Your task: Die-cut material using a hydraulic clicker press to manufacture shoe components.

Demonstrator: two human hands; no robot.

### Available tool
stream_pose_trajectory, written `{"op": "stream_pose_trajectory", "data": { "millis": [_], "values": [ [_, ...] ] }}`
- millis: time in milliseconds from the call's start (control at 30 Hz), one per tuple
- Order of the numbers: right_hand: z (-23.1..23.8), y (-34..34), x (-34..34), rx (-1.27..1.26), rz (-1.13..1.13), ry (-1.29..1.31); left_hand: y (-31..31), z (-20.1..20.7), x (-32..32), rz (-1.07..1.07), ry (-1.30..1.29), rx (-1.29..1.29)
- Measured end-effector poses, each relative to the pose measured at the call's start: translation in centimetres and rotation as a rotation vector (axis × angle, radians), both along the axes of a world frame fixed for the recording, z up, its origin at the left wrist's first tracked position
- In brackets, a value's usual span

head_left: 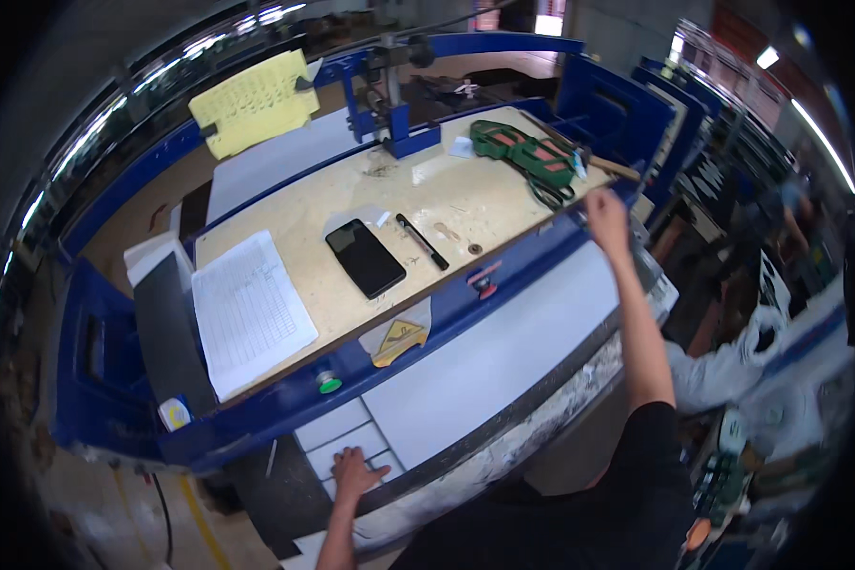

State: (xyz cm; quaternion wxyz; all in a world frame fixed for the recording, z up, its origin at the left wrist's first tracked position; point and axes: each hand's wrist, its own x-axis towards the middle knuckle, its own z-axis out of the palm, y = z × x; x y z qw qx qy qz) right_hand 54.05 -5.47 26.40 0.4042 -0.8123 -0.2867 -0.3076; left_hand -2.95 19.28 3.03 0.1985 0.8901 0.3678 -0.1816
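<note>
As a worker in a dark short-sleeved top leans over a blue machine frame point(541, 249), the left hand point(356, 472) lies open at the near left, fingers spread on a group of small white rectangular pieces point(337, 423). These sit side by side on a dark surface point(256, 480), just beside the left end of a long white sheet point(503, 351). The right hand point(606, 211) reaches to the frame's far right end, its fingers curled; from where I stand, I cannot tell whether it grips anything. Near it lies a wooden handle point(616, 169), beside a green-and-red bundle point(522, 152) on the pale table point(446, 204). A black phone point(366, 258) and a dark pen point(422, 242) rest around the middle of that table, with printed forms point(252, 313) at its left end. Along the frame's front are a green button point(329, 382), a yellow warning label point(399, 342) and a red button point(484, 285). Yellow papers point(255, 103) hang clipped at the far left, while another person point(790, 209) shows blurred at the far right.
</note>
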Motion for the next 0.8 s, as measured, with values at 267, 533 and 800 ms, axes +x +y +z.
{"op": "stream_pose_trajectory", "data": {
  "millis": [267,533,800],
  "values": [
    [-1.0,-10.1,27.6,-0.919,-0.345,0.102,0.9,-1.1,1.2,-0.007,0.078,0.004],
    [1.5,-9.9,26.9,-0.772,-0.518,0.064,0.0,-0.3,2.0,0.101,0.054,0.031],
    [-7.4,-6.6,-13.5,0.928,0.731,0.917,0.1,0.8,0.8,0.132,0.033,-0.011]
  ]
}}
